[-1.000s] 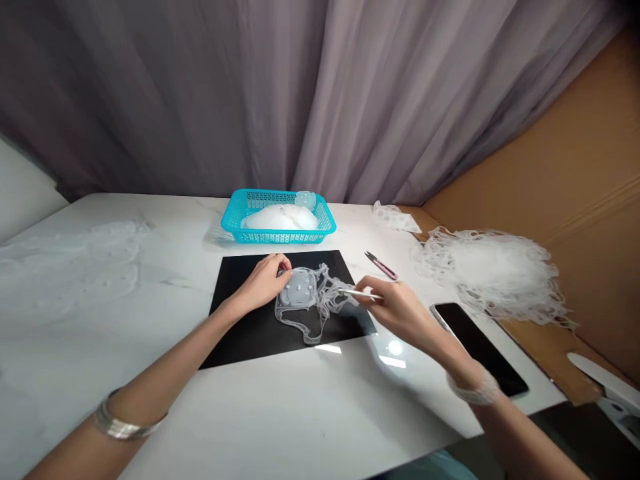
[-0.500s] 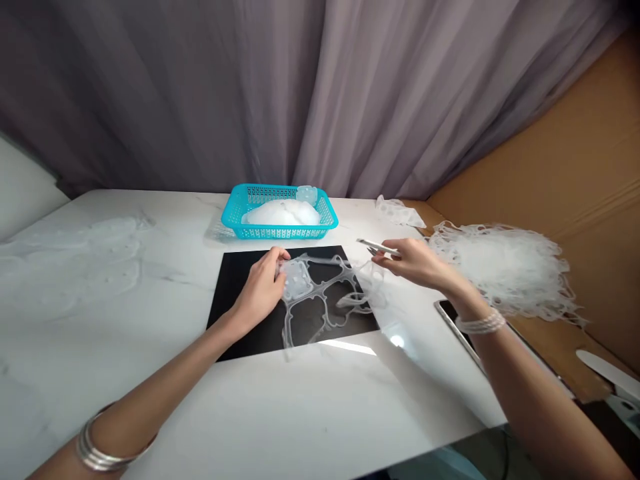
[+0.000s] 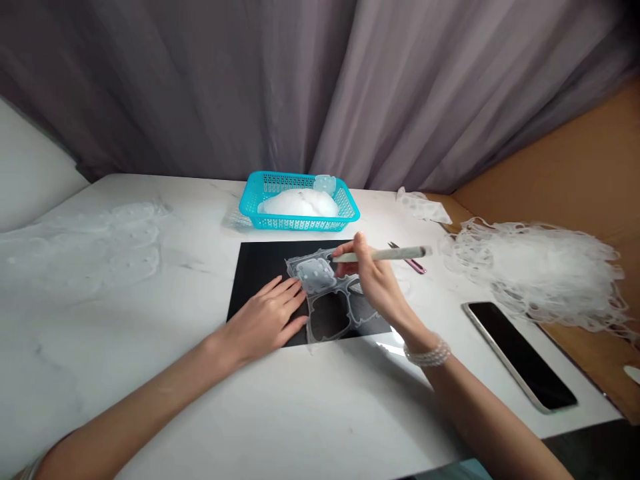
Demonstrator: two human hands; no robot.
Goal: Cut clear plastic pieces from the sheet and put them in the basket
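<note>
A translucent frosted plastic piece (image 3: pixel 316 275) with small raised spots lies on the black mat (image 3: pixel 260 267), within a clear web-like frame (image 3: pixel 311 333) of cut-out loops. My left hand (image 3: pixel 273 310) lies flat with its fingers stretched out, fingertips at the left edge of the piece and frame. In my right hand (image 3: pixel 373 273) is a pale pen-shaped tool (image 3: pixel 400 253), gripped between thumb and fingers. Its tip points left at the piece's upper right edge; whether it touches I cannot tell. Pink-handled snips (image 3: pixel 414 265) lie on the table behind my right hand.
A blue basket (image 3: pixel 250 200) holding a white heap (image 3: pixel 300 202) stands behind the mat. A pile of clear plastic scraps (image 3: pixel 540 270) lies at right, near a phone (image 3: pixel 520 353). Translucent sheets (image 3: pixel 100 240) lie at left; crumpled plastic (image 3: pixel 424 205) sits at back right.
My right hand has come left over the mat with the pen-shaped tool, uncovering the snips. My left hand has gone from gripping the piece's edge to lying flat. The frame has shifted on the mat.
</note>
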